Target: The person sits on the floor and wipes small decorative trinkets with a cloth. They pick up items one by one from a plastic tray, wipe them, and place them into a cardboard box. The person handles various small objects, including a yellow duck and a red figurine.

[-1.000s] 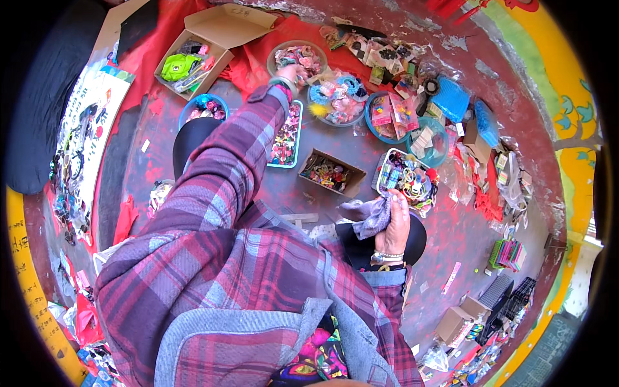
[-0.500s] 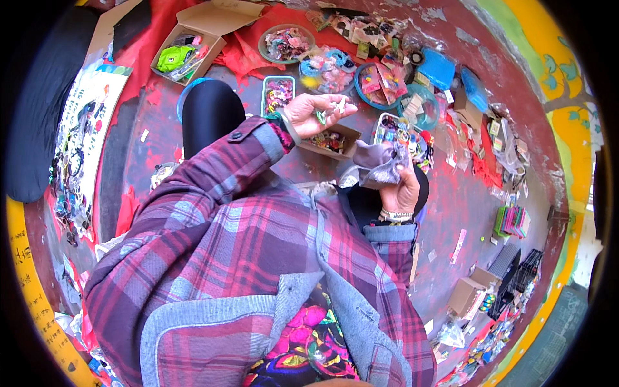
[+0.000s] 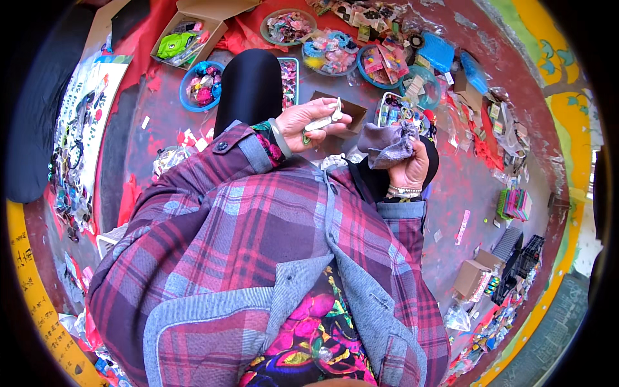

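Observation:
My left hand, palm up with its fingers curled, holds a slim white clip at the fingertips. A small green-and-white piece shows under the same fingers, too small to make out. To the right, my right hand is closed round a crumpled grey cloth, whose loose part hangs toward the left. The two hands are apart, in front of my body. Beyond my left hand stands an open cardboard box, partly covered by that hand. A white-rimmed basket of small colourful things stands just past the cloth.
Round tubs of hair accessories, among them a blue tub and a clear tub, stand on the worn red-grey floor. A box with a green item is far left. Stacked colourful cases and a black crate stand right.
My left hand has drawn slightly nearer and left, and the white clip now lies more plainly along its fingers. The cloth is bunched more tightly in my right hand. My left knee has shifted right.

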`<state>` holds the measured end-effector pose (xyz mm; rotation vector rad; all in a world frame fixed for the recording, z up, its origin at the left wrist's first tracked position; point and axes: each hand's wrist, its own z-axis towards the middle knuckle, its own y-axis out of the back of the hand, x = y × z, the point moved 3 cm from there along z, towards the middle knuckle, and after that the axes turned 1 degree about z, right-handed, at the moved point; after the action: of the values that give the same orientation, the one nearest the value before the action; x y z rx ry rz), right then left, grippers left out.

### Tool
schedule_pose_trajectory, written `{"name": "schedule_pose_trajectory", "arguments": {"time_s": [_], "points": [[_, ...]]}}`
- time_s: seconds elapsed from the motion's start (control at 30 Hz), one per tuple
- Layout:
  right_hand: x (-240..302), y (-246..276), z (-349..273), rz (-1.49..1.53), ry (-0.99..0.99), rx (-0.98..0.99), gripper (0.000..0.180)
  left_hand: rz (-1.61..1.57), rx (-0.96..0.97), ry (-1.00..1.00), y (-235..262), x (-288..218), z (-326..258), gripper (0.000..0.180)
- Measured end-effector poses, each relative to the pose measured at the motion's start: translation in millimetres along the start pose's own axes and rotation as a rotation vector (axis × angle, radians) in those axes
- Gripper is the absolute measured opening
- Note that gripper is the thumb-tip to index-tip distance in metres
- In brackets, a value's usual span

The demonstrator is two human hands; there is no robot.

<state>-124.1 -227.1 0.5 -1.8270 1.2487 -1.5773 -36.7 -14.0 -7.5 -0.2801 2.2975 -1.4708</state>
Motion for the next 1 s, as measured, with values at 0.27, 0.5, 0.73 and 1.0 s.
{"name": "schedule_pose_trajectory", "arguments": {"time_s": [0.27, 0.5, 0.73, 1.0], "points": [[-3.2, -1.7, -4.1, -0.049, -0.001, -0.019, 0.041, 0.131, -0.027, 0.092, 11.2, 13.3, 3.9, 0.022], [-8.1, -16.6, -7.6, -0.129, 0.036, 0.029, 0.046, 0.175, -0.011, 0.073, 5.5, 12.9, -1.0, 0.023], [-22.7, -44.8, -11.5, -0.192, 0.054, 0.217, 0.063, -0.171, 0.277, 0.183, -6.7, 14.8, 3.0, 0.007], [-41.3, -53.8, -12.6, -0.56, 0.073, 0.247, 0.054, -0.104, 0.053, 0.278, -9.0, 29.3, 1.4, 0.01]]}}
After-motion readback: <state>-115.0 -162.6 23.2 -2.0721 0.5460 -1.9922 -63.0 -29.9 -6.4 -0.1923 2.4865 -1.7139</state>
